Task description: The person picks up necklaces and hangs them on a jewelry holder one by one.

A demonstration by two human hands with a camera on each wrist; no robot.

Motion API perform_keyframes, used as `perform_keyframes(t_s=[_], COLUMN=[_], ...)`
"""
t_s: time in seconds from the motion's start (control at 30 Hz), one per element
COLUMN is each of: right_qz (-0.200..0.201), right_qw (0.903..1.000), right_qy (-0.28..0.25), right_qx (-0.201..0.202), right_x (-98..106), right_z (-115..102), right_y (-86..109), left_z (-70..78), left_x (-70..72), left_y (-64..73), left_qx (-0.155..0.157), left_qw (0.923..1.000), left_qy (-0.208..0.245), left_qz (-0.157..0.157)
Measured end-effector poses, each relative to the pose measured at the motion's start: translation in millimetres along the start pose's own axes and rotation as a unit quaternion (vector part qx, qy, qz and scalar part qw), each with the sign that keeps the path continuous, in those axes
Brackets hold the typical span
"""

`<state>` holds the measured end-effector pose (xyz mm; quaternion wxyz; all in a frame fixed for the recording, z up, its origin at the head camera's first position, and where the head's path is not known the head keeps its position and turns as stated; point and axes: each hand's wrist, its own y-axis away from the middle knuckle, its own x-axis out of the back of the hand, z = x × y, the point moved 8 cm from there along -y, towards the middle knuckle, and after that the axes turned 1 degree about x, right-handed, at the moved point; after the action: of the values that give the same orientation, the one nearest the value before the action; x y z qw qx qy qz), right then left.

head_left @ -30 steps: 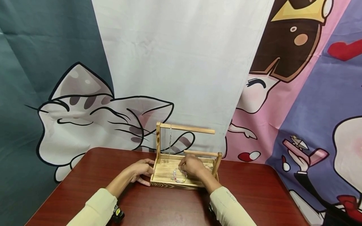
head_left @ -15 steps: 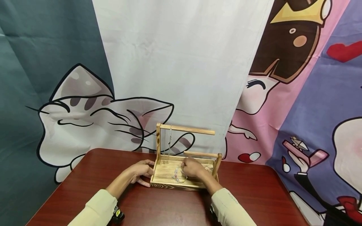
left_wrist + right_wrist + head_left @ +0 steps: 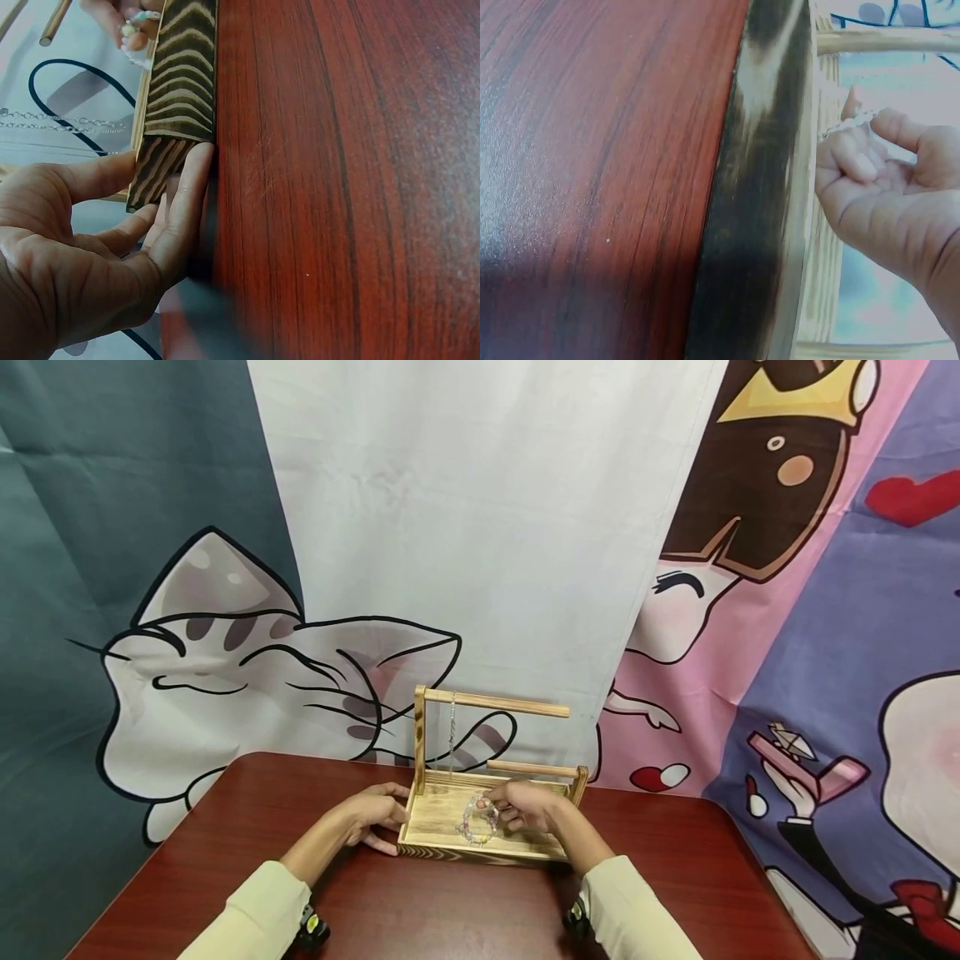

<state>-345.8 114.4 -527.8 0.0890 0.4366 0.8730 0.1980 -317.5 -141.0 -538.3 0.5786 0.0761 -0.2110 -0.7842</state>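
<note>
A wooden jewellery stand (image 3: 431, 852) with a shallow tray sits on the table. My left hand (image 3: 372, 814) grips the tray's left end, thumb at the rim and fingers around the outer corner (image 3: 161, 169). Over the tray, my right hand (image 3: 527, 806) pinches a pastel beaded bracelet (image 3: 477, 841) between thumb and index finger, the other fingers curled. The bracelet hangs as a loop left of the fingertips; its beads (image 3: 129, 30) also show in the left wrist view. In the right wrist view only a short strand of it (image 3: 847, 124) shows.
A tall post carries the upper rod (image 3: 498, 702), whose right end is free. Silver chains (image 3: 452, 735) hang near the rod's left end. A lower rod (image 3: 536, 768) runs from the right post. Behind the red-brown table (image 3: 660, 868) hangs a printed cloth (image 3: 480, 527).
My right hand has turned and shifted slightly right, its fingers now pointing left with the bracelet. The bracelet has swung into an open loop. My left hand stays on the tray.
</note>
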Motion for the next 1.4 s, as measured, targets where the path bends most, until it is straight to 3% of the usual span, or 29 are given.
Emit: perform_keyframes(t_s=[0.13,0.37,0.73,1.17,1.4], right_qz=[-0.002,0.058,0.115,0.169,0.172], right_qw=[0.9998,0.9983,0.9907,0.9761,0.9706], right_qy=[-0.018,-0.005,-0.019,-0.062,-0.091], right_qx=[-0.006,-0.006,0.071,0.122,0.142], right_x=[1.9,8.5,5.1,4.4,4.2], right_z=[-0.1,2.6,-10.6,-22.0,-23.6], right_y=[4.0,9.7,23.7,48.1,59.0], left_z=[0.7,1.8,2.1,2.2,3.4], left_x=[0.2,0.3,0.1,-2.1,-0.1], left_y=[0.1,0.1,2.9,1.7,2.3], left_qx=[-0.002,-0.008,-0.001,-0.005,-0.003], left_qw=[1.0000,0.9999,1.0000,1.0000,1.0000], left_qy=[-0.003,-0.008,-0.003,-0.003,-0.004], left_qz=[-0.002,-0.003,0.004,-0.001,0.000])
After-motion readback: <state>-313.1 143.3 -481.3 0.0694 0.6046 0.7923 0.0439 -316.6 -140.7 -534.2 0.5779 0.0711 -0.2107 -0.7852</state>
